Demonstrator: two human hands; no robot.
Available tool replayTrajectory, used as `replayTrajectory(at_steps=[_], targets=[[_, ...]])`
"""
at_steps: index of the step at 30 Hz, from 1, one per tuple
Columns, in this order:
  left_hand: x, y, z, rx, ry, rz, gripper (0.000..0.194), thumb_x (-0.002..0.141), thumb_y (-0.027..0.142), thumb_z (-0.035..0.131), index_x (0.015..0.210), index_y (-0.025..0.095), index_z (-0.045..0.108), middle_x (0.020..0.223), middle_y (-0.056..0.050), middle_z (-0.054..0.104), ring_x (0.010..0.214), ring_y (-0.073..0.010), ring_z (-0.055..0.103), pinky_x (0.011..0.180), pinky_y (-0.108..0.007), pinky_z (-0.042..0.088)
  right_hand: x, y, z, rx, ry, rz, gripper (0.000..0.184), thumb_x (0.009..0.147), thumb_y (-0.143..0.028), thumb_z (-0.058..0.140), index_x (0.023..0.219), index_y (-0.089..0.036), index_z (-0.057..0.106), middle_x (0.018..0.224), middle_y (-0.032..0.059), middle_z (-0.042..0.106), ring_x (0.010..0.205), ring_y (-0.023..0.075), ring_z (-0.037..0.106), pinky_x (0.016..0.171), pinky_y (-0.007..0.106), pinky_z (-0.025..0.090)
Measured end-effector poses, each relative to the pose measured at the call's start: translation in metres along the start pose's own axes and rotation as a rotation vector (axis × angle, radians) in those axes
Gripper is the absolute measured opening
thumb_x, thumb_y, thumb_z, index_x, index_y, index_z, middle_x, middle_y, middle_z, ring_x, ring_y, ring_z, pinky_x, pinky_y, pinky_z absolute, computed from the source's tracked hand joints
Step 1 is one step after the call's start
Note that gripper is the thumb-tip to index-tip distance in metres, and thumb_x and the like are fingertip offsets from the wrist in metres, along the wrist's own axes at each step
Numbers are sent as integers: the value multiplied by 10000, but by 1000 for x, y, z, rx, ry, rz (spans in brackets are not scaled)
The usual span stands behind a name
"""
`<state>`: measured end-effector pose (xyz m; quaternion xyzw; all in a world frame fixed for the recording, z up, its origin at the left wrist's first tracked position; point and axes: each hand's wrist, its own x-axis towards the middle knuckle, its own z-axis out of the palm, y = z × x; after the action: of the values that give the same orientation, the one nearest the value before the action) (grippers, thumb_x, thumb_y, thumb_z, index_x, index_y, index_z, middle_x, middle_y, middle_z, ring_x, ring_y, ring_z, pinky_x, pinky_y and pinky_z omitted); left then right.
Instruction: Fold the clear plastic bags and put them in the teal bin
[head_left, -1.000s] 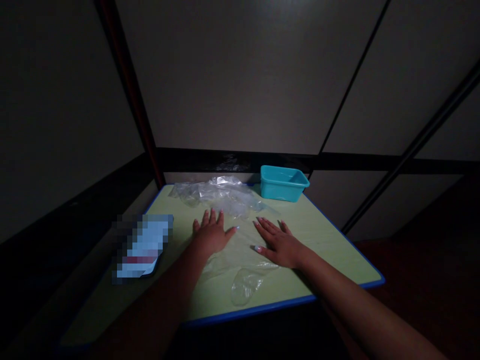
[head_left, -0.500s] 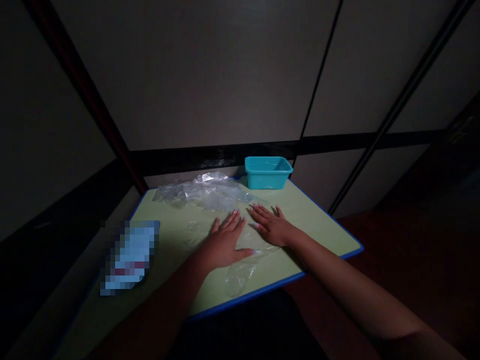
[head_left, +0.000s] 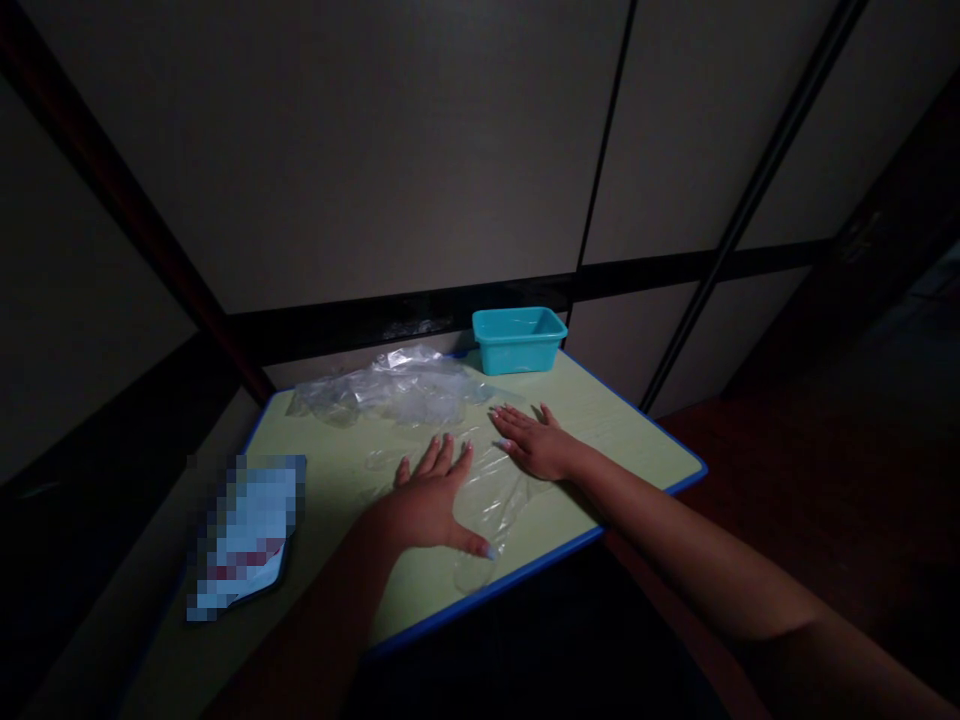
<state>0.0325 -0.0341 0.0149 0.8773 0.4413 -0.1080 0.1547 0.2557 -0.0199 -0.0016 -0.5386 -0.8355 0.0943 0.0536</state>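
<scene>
**What lies under the hands?**
A clear plastic sheet [head_left: 496, 503], mid-counter [head_left: 607, 445], with the left hand [head_left: 424, 505] and right hand [head_left: 536, 447] flat on it, fingers [head_left: 444, 462] spread, gripping nothing.

**What surrounds it?**
Crumpled clear plastic [head_left: 382, 392] at top centre, a teal plastic tub [head_left: 519, 342] beyond, and a blurred blue packet [head_left: 244, 535] lower left.
</scene>
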Motion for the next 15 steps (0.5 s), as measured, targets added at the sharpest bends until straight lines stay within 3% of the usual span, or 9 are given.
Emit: replayTrajectory(at_steps=[4,8,15], targets=[[0,0,0,-3,98,-14,1168,598,782,467,1429,165,-75,1464,-127,-164,1354,-288,-139,1032,-608,24,-2,0,-6,11,51,39,541,933,-432,188,1440,-284,71,1505,42,31,1376,224,25,1007,616,-37],[3,-1,4,35,97,-32,1227,546,805,484,1432,148,-53,1463,-137,-153,1350,-314,-143,1016,-633,-6,-3,-8,-9,-15,84,41,566,929,-435,212,1443,-263,49,1502,54,-46,1375,236,-19,1002,618,-53],[5,0,6,71,106,-63,1216,556,795,462,1432,96,-11,1464,-130,-143,1353,-309,-136,1014,-634,-25,-11,-45,-3,-5,85,-109,580,924,-447,222,1445,-220,105,1502,80,75,1375,232,50,1012,587,-112]])
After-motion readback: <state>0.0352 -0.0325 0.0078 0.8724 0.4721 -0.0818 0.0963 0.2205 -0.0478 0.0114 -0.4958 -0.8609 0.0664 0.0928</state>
